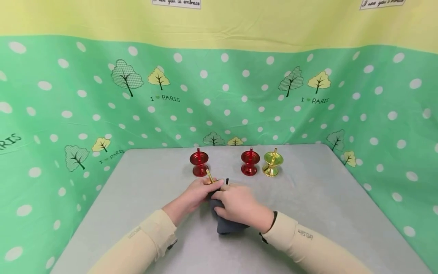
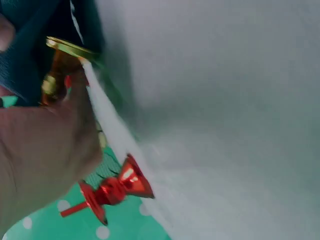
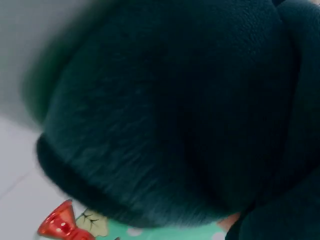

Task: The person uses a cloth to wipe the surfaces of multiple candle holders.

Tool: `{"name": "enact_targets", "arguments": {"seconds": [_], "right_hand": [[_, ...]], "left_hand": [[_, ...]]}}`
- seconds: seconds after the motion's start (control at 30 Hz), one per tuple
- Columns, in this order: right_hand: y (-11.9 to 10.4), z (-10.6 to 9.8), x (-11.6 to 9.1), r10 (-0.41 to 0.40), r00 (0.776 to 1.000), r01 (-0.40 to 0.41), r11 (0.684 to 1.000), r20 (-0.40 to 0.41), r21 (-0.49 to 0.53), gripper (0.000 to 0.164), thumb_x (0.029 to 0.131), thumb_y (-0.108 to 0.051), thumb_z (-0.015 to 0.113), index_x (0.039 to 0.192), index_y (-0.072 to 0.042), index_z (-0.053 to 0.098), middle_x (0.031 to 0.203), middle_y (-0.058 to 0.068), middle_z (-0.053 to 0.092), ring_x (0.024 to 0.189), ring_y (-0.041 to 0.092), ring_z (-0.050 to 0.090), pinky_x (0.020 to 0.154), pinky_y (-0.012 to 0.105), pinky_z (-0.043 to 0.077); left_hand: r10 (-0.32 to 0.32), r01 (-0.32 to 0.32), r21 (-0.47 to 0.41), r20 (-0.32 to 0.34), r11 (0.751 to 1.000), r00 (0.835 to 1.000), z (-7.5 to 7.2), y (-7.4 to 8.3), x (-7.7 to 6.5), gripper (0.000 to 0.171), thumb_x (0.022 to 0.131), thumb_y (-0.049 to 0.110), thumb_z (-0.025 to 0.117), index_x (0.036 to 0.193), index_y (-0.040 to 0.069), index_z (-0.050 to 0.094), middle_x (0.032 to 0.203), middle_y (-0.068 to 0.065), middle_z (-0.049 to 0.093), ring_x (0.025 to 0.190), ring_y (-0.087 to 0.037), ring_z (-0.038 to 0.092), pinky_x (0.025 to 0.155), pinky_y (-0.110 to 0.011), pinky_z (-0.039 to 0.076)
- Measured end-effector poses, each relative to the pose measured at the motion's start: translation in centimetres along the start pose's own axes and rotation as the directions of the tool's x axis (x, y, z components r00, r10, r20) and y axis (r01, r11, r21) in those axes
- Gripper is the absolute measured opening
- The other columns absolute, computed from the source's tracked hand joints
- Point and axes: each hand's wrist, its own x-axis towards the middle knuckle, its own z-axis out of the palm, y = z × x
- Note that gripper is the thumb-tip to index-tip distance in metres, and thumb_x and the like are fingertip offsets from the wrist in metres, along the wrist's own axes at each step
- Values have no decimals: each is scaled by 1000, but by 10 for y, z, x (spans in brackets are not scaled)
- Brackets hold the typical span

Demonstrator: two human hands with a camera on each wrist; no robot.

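Observation:
Near the middle of the table, my left hand grips a shiny gold candle holder. Its thin gold rod sticks up past the thumb in the head view, while the hand and cloth cover most of the body. My right hand holds a dark grey cloth against the holder, fingers curled into the fabric. The cloth hangs below the right hand and fills most of the right wrist view, where it looks dark teal. Which part of the holder the cloth touches is hidden.
Behind my hands stand a red candle holder on the left, another red one and a gold one to the right. The grey table ends at a green dotted curtain at the back and sides.

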Motion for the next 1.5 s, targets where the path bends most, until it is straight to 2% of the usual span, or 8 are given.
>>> {"name": "enact_targets", "arguments": {"seconds": [0.17,0.3,0.53,0.73,0.97,1.17,1.3,1.5], "right_hand": [[2,3,0,9,1000,-11,993,12,117,28,94,-35,79,120,-23,82,117,-3,80,105,18,75,87,38,62],[14,7,-3,26,999,-37,954,41,296,28,93,-29,80,120,-22,82,119,-3,80,109,17,74,90,37,61],[34,10,-5,75,993,-110,879,93,464,25,95,-27,80,119,-24,83,116,-5,81,106,13,72,90,35,58],[46,10,-4,108,982,-175,839,158,515,23,96,-31,78,118,-27,82,119,-7,80,110,15,71,95,40,58],[51,16,-7,119,981,-177,863,151,473,22,97,-34,78,116,-24,82,115,-7,81,108,15,73,96,39,59],[32,20,-12,54,999,-52,951,1,305,30,96,-38,79,123,-25,80,117,-5,80,104,14,73,90,36,61],[18,18,-12,29,999,-21,975,-35,221,32,95,-38,80,125,-27,80,115,-4,78,102,13,74,85,35,61],[13,22,-10,46,999,-43,968,-3,248,31,95,-35,80,124,-25,80,115,-2,78,102,16,75,85,39,62]], "left_hand": [[-4,8,59,-70,998,998,2,1,-5,50,98,44,78,129,5,73,129,-11,75,109,-19,72,92,-37,60],[10,-7,78,-33,997,999,-1,1,-8,60,99,39,77,145,3,64,146,-15,68,120,-21,70,100,-42,59],[44,-44,-13,59,999,997,-14,-4,-6,49,105,25,71,141,-4,56,133,-18,69,100,-12,71,94,-34,61],[89,-83,-45,164,996,982,-27,-8,-6,60,106,14,68,154,-12,41,151,-31,55,102,-7,69,97,-29,59],[125,-136,23,256,990,959,-40,-10,-9,63,105,12,68,159,-6,41,161,-26,49,116,-7,65,105,-26,52],[91,-84,-55,149,995,985,-33,-11,-9,61,107,17,63,158,-7,39,143,-17,64,109,-10,68,99,-30,56],[54,-52,-63,31,997,998,-20,-7,-12,54,107,25,65,148,-8,50,126,-9,67,101,-13,67,91,-27,56],[7,-14,-55,-111,998,994,-11,-7,-16,76,102,32,75,157,-8,41,154,-29,53,133,-33,64,114,-49,52]]}}
